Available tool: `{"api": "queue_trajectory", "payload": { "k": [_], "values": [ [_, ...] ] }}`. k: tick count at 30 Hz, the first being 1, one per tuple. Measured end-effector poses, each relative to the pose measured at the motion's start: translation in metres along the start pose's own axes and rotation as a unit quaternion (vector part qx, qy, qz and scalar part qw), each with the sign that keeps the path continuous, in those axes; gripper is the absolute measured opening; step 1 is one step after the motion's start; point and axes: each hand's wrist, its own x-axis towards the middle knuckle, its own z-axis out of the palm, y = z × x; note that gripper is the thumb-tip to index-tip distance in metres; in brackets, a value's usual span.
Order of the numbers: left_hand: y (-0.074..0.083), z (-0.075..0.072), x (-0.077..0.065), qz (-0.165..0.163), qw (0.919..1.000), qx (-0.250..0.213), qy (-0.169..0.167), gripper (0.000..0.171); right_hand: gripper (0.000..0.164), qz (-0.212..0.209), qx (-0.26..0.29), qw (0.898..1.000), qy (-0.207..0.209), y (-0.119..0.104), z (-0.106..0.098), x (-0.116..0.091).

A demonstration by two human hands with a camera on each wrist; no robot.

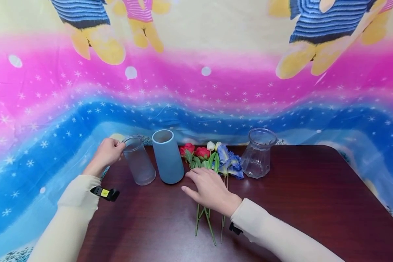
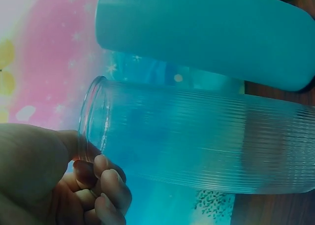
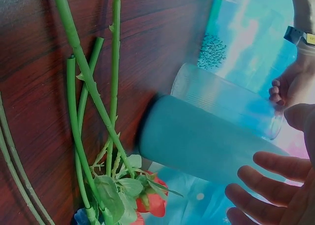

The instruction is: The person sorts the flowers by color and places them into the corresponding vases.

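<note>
At the left of the table, a ribbed clear glass vase (image 1: 140,165) stands upright. My left hand (image 1: 109,153) pinches its rim between thumb and curled fingers, as the left wrist view also shows at the vase's lip (image 2: 91,121). Just right of it stands a blue-grey tapered vase (image 1: 168,160). My right hand (image 1: 213,189) hovers over the flower stems, its fingers (image 3: 266,190) spread and holding nothing, near the blue-grey vase. Beneath it lie red roses (image 1: 203,152), white tulip-like blooms (image 1: 211,146) and a blue flower (image 1: 229,160); the hand hides part of their stems (image 3: 83,87).
A clear faceted glass vase with a flared rim (image 1: 258,156) stands right of the flowers. Everything sits on a dark reddish-brown wooden table (image 1: 308,203). Behind it hangs a printed pink and blue cloth (image 1: 196,91). Black wrist straps (image 1: 106,193) circle both sleeves.
</note>
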Motion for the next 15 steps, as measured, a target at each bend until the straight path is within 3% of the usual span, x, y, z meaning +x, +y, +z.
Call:
{"api": "queue_trajectory", "payload": {
  "k": [15],
  "values": [
    [0.012, 0.0, -0.027, 0.024, 0.9995, -0.015, 0.017, 0.031, 0.045, 0.003, -0.011, 1.0, 0.014, 0.007, -0.002, -0.008]
  ]
}}
